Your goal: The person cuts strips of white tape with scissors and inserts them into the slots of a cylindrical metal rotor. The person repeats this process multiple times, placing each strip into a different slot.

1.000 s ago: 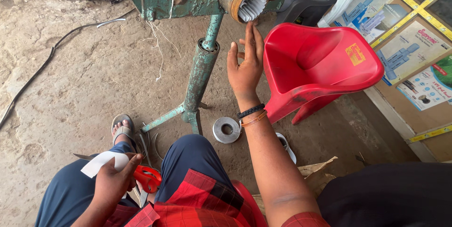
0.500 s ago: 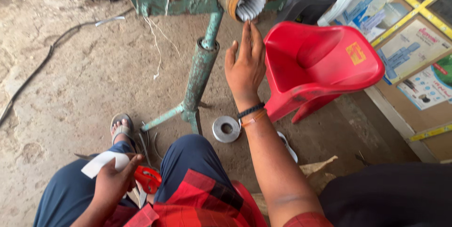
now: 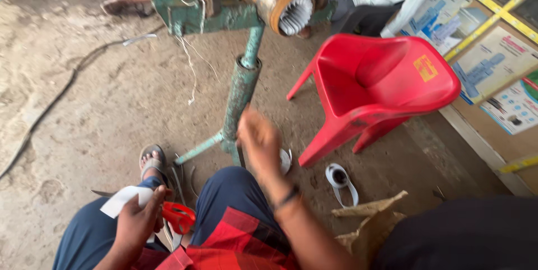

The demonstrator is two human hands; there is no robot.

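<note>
The empty, loosely open right hand (image 3: 259, 142) hangs nearest the round white tape roll (image 3: 285, 161) at its four o'clock, while the left hand (image 3: 136, 220) pinches a white paper strip (image 3: 122, 200) beside a red-handled tool (image 3: 179, 217).

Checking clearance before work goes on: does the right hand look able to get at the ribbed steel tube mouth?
Probably yes: the right hand hangs in open air below the ribbed tube mouth; only the green stand post stands alongside.

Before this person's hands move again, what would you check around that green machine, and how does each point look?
1. Left hand holds the white strip and red tool: ok.
2. Right hand empty: cannot tell, blurred.
3. Right hand away from the toothed tube mouth: ok.
4. Green stand upright: ok.
5. Red chair beside the stand, not touching it: ok.
6. Metal ring within reach: ok, partly hidden.
</note>
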